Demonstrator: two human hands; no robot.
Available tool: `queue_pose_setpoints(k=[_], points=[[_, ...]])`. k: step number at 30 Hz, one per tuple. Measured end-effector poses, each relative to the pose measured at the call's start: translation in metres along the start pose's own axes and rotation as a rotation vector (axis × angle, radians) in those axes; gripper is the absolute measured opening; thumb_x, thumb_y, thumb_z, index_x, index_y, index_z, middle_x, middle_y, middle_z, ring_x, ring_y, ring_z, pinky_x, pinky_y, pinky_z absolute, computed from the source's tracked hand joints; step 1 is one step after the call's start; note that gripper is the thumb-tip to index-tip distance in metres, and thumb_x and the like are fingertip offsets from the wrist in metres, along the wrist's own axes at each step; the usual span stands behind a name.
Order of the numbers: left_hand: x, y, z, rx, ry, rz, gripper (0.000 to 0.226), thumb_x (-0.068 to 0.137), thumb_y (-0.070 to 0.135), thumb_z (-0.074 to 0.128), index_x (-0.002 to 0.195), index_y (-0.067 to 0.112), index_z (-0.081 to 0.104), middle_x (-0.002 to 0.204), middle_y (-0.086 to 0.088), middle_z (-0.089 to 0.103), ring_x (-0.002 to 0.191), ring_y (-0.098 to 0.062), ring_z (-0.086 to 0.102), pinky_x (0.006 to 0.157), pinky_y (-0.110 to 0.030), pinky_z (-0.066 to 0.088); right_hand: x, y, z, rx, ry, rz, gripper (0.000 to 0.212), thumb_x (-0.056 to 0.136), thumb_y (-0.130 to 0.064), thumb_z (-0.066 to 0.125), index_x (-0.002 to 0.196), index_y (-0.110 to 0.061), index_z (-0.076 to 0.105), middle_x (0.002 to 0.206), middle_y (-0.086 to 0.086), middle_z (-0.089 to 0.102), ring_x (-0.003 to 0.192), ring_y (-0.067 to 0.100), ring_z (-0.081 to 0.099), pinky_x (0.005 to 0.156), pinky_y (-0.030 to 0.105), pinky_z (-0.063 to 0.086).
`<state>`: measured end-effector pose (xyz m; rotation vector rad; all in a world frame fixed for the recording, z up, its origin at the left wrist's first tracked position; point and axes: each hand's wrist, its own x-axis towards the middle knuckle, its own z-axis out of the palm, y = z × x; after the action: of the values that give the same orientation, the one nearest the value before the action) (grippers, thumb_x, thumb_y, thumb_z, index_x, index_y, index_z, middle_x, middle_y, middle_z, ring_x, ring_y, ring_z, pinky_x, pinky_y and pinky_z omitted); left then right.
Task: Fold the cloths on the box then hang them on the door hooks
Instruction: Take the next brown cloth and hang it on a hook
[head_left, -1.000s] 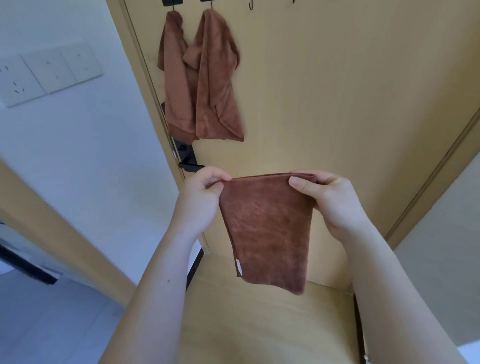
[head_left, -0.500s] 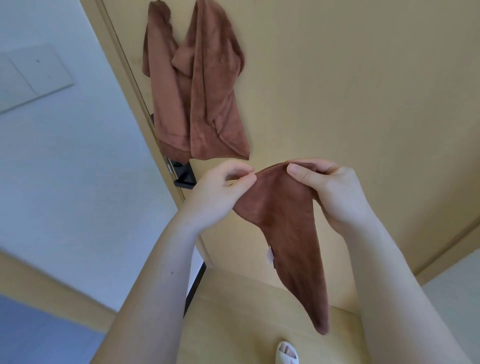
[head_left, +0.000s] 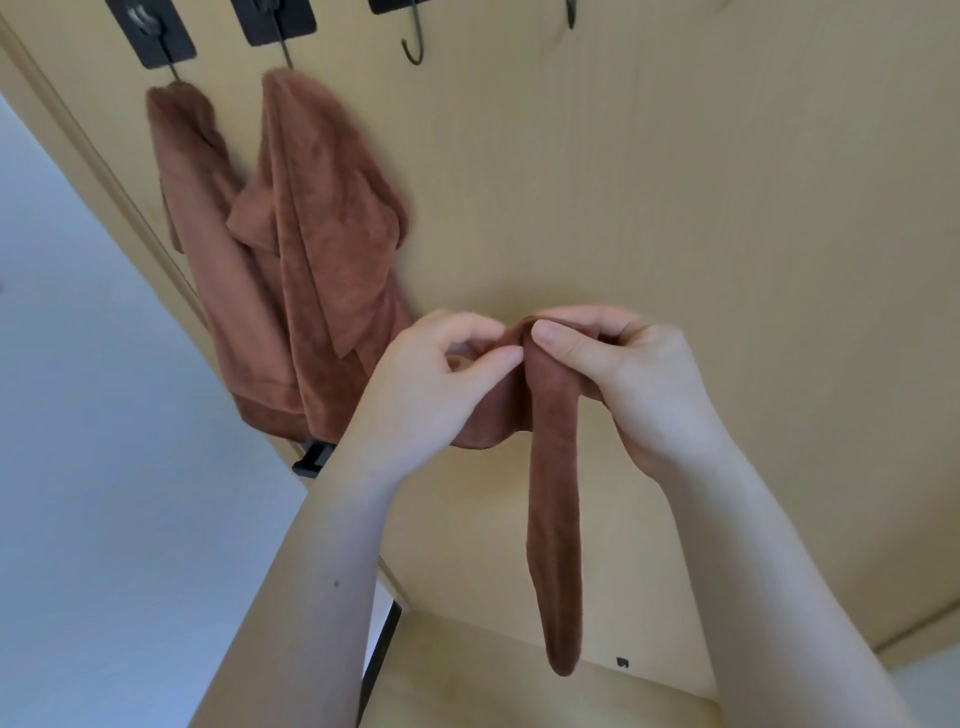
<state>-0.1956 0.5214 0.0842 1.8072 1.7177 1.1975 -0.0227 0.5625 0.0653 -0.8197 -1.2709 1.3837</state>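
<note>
Cloths (head_left: 291, 260), two brown ones, hang from black door hooks (head_left: 161, 44) at upper left. Beside them the left hand (head_left: 431, 384) and right hand (head_left: 631, 374) both pinch a third brown cloth's (head_left: 553, 499) bunched top; it dangles against the door (head_left: 675, 182).

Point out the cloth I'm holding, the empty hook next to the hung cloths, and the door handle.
held brown cloth (head_left: 555, 519): head view, middle of its hanging strip.
empty hook (head_left: 413, 49): head view, its curved lower end.
door handle (head_left: 311, 458): head view, the black piece below the hung cloths.
</note>
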Motion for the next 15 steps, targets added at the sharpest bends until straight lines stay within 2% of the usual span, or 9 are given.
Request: queue_pose_setpoints(k=[3,5,9,12,13,15], points=[[0.01,-0.001,0.003,0.025,0.106,0.022,0.007,0.086,0.027,0.079,0.086,0.032,0.074,0.086,0.011,0.065,0.081,-0.002,0.061,0.076,-0.02,0.048,0.016,0.001,0.003,0.024,0.029,-0.029,0.009,0.087,-0.015,0.079,0.093,-0.021,0.081,0.085,-0.003,0.078,0.085,0.014,0.073,0.082,0.035,0.059],[0.016,-0.003,0.002,-0.01,0.137,-0.004,0.011,0.084,0.026,0.081,0.081,0.03,0.072,0.079,0.014,0.066,0.072,-0.002,0.06,0.07,-0.022,0.047,0.023,0.003,0.007,0.023,0.04,-0.062,0.012,0.087,-0.016,0.079,0.096,-0.024,0.08,0.081,-0.008,0.076,0.085,0.013,0.071,0.089,0.038,0.057],[0.028,-0.006,-0.002,-0.114,0.151,-0.032,0.013,0.085,0.024,0.077,0.08,0.024,0.065,0.074,0.008,0.07,0.068,-0.008,0.063,0.07,-0.029,0.05,0.035,0.004,0.017,0.038,-0.01,-0.068,0.014,0.089,-0.013,0.077,0.099,-0.023,0.08,0.078,-0.005,0.071,0.081,0.012,0.066,0.088,0.037,0.054],[0.037,-0.005,-0.011,-0.155,0.056,-0.06,0.017,0.092,0.015,0.072,0.081,0.018,0.059,0.063,0.008,0.063,0.061,-0.006,0.056,0.065,-0.026,0.044,0.044,0.003,0.027,0.056,0.0,-0.07,0.017,0.091,-0.01,0.074,0.101,-0.024,0.078,0.077,0.008,0.052,0.072,0.016,0.054,0.075,0.027,0.049],[0.04,-0.003,-0.016,-0.207,0.006,-0.072,0.015,0.093,0.012,0.07,0.084,0.018,0.06,0.066,0.007,0.067,0.064,-0.006,0.059,0.066,-0.025,0.045,0.046,0.001,0.028,0.046,0.009,-0.071,0.018,0.092,-0.009,0.074,0.102,-0.023,0.077,0.076,0.008,0.047,0.07,0.015,0.051,0.07,0.023,0.047],[0.048,-0.002,-0.027,-0.346,-0.122,-0.096,0.012,0.093,0.006,0.069,0.098,0.016,0.064,0.087,0.001,0.077,0.081,-0.008,0.07,0.076,-0.023,0.053,0.05,-0.002,0.03,0.032,0.011,-0.076,0.016,0.092,-0.007,0.073,0.102,-0.02,0.077,0.075,0.007,0.044,0.067,0.014,0.049,0.064,0.018,0.046]])
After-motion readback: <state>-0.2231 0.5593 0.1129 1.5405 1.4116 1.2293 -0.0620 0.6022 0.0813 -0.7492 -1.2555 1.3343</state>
